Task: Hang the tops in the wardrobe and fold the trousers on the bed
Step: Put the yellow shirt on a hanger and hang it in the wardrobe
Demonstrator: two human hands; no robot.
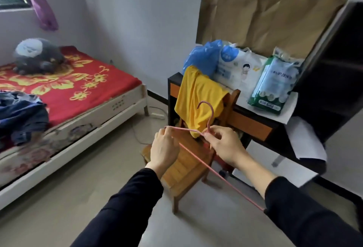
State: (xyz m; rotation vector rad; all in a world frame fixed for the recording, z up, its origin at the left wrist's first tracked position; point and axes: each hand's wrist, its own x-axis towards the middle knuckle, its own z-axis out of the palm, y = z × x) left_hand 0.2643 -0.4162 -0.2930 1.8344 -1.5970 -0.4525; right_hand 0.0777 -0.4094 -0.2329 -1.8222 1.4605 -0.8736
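Two grips on pink hanger [210, 121]: your left hand [164, 146] pinches end, right hand [225, 146] pinches neck; yellow top [196, 97] on chair [186, 166] mid-frame, unhung; dark clothes [21, 119] heaped on bed [78, 85], left, unfolded.

Both hands [194, 146] grip a pink hanger [211, 125] before a yellow top [196, 99].

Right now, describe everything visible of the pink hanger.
The pink hanger is thin and wire-like. Its hook stands up, curling left. The left hand pinches one shoulder end; the right hand pinches the neck under the hook. One long bar slants down toward the right sleeve. It carries no garment; the yellow top is behind.
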